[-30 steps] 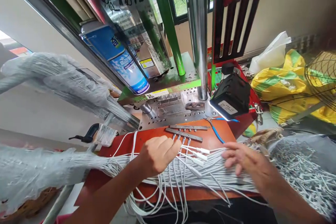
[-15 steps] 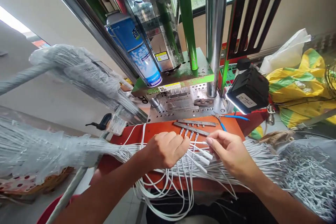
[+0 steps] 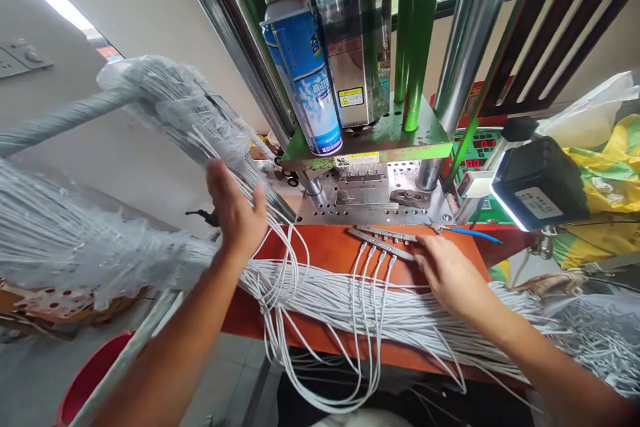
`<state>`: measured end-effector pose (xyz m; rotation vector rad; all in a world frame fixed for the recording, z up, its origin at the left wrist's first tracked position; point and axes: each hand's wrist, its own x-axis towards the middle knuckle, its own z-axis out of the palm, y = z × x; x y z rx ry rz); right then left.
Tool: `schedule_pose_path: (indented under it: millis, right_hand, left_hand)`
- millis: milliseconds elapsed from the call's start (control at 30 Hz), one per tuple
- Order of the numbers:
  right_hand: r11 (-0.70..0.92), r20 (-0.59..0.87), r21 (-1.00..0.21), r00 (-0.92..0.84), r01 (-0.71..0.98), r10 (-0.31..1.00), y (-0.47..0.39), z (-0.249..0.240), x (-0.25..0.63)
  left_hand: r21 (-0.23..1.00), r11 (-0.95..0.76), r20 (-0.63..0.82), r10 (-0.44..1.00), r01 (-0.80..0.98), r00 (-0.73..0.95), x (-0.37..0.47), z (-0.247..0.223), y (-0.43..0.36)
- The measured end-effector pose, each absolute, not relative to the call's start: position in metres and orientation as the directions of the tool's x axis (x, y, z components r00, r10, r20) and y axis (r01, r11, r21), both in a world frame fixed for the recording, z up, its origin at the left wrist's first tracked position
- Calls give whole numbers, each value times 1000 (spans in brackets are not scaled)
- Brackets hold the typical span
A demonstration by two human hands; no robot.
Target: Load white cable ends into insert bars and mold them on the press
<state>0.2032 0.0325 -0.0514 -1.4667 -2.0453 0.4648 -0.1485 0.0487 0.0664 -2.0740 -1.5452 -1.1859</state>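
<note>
My left hand (image 3: pixel 239 210), smeared by motion, is raised at the wrapped cable bundle on the left, its thumb apart from the fingers. White cables (image 3: pixel 273 213) hang just beside it. My right hand (image 3: pixel 447 270) has its fingers bent round the right end of a slotted metal strip (image 3: pixel 377 240); its fingertips are partly hidden. Several white cables with small metal plugs (image 3: pixel 383 257) are seated along that strip's near side. Behind it lies a second metal strip (image 3: pixel 393 234). A thick layer of white cables (image 3: pixel 330 303) runs across the orange table (image 3: pixel 320 247).
A press with a metal bed (image 3: pixel 345 213) stands behind the table, a blue spray can (image 3: pixel 307 80) on its green plate. Blue-handled pliers (image 3: pixel 473 234) and a black lamp (image 3: pixel 543 180) are at right. Plastic-wrapped cable bundles (image 3: pixel 100 260) rest on a rack at left.
My left hand has moved up and left from the white cable ends, which no longer show between my hands. My right hand has moved onto the strip's end. The view has turned leftward.
</note>
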Motion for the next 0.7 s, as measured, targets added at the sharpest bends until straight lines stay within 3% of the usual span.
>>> schedule_pose_path:
  millis: [67, 100, 133, 233, 333, 467, 600, 700]
  right_hand:
    - [372, 230, -544, -292, 752, 928, 36, -59, 195]
    - [386, 224, -525, -314, 759, 923, 36, -62, 189]
    - [397, 220, -507, -330, 765, 918, 35, -64, 184]
    - [411, 209, -476, -354, 778, 911, 35, -67, 175]
    - [416, 222, -513, -353, 751, 909, 40, -63, 184]
    - [432, 320, -623, -291, 653, 901, 70, -44, 199]
    - [472, 467, -665, -172, 578, 868, 142, -25, 184]
    - [451, 492, -688, -92, 569, 866, 209, -14, 159]
  left_hand:
    - [158, -520, 684, 670, 839, 287, -118, 41, 24]
    - [132, -645, 521, 691, 753, 501, -99, 25, 9]
    - [154, -679, 356, 716, 718, 601, -80, 10, -6]
    - [217, -604, 164, 797, 767, 581, -42, -26, -37]
    - [258, -561, 184, 828, 786, 530, -36, -43, -47]
    - [188, -745, 391, 654, 640, 647, -40, -43, -37]
    - [142, -742, 424, 643, 655, 637, -38, -17, 24]
    - [107, -723, 481, 638, 682, 601, -42, 5, 92]
